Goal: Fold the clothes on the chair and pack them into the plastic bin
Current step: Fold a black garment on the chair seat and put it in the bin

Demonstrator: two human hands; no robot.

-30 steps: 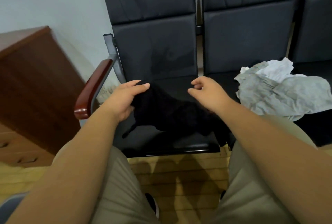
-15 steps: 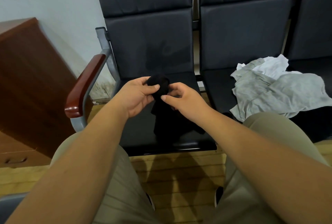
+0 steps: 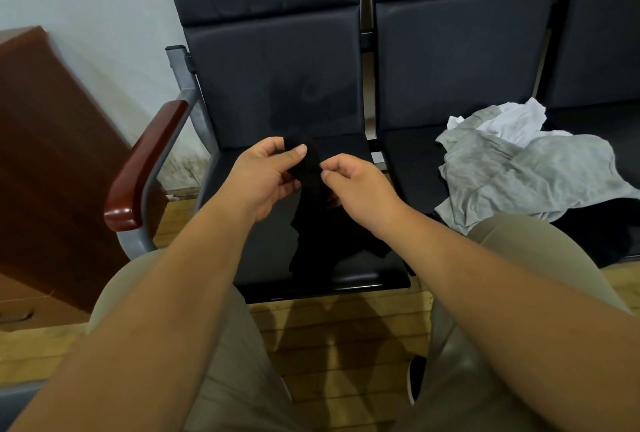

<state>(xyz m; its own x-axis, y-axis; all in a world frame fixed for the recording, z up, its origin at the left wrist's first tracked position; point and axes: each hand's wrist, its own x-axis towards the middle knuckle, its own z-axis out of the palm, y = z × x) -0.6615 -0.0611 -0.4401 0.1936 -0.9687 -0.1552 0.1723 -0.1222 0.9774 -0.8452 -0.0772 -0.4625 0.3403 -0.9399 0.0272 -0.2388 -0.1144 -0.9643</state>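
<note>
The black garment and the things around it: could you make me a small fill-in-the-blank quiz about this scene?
1. The left hand and right hand both pinch the top of a ____ garment.
2. The grey and white clothes pile lies to the person's ____ of that garment.
3. The red-brown armrest is on the person's ____ side.

Missing words: black; right; left.
</note>
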